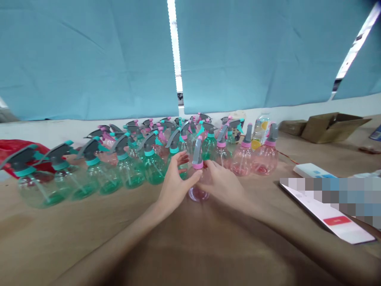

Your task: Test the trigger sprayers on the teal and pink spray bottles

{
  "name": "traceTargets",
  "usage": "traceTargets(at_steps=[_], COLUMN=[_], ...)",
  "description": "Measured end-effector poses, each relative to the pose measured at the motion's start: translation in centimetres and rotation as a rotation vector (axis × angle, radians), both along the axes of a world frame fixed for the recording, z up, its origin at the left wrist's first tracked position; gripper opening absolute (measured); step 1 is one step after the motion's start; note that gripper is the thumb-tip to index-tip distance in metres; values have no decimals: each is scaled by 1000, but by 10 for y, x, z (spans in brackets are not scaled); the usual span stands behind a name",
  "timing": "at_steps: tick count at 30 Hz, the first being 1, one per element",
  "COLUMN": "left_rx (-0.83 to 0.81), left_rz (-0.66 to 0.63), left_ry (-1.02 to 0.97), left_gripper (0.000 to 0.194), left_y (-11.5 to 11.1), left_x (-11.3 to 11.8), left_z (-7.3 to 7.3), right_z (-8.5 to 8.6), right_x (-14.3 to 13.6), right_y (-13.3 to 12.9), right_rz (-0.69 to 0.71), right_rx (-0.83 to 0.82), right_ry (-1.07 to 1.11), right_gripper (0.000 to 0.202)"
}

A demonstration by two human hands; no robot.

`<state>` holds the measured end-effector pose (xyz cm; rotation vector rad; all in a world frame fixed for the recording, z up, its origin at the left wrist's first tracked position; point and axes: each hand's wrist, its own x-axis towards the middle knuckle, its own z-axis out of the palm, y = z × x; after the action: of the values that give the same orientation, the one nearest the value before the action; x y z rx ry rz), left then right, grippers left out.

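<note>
A clear pink spray bottle (199,194) with a pink collar and grey trigger head stands upright on the table in front of me. My right hand (222,180) is closed around its right side, its fingers partly hidden behind the bottle. On the other side, my left hand (176,178) has its fingers apart and curved, with the thumb reaching to the bottle just under the collar. A green spray bottle (154,169) with a turquoise collar stands left of my left hand. Just past my right hand is another pink spray bottle (241,161).
Several green and pink spray bottles stand in rows across the back and left. A red plastic bag (22,149) lies far left. Rightward are a clear jug (262,126), an open cardboard box (329,127), a white box (312,170) and a lit phone (320,210). Blue sheeting (113,59) hangs behind.
</note>
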<state>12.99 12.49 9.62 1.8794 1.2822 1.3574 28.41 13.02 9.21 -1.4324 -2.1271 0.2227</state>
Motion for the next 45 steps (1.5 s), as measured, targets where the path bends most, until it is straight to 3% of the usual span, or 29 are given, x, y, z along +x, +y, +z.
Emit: traceTargets(at_steps=[4,9,12,16,20,25,28,45], left_rx=[-69,-141,-148,-117,-91,-54,-49,-99], left_rz=[-65,-130,-103,-77,-63,-17,-43,-87], left_ry=[26,-15,1,16,47,98,92,69], left_gripper=[58,41,34,27,31,31,36,36], left_y=[-6,-20,-29,-37,-35,-28,-26,-27], left_x=[6,2,-7,-21,-34,-42,-42,-44], left_z=[13,22,25,24,25,26,26,24], right_z=[1,-4,-5,-9,-29,-67,-78,-77], right_x=[-6,-20,-24,-20,-5,19,27,30], right_y=[-25,-46,-54,-57,-43,-14,-2,0], right_rz=[58,125,182,343,504,467,459,446], right_rx=[-4,2,-8,-75,-172,-194,-180,-194], right_ry=[-53,-111,-99,2,70,-23,-87,-101], right_gripper=[55,77,76,77,86,85,82,73])
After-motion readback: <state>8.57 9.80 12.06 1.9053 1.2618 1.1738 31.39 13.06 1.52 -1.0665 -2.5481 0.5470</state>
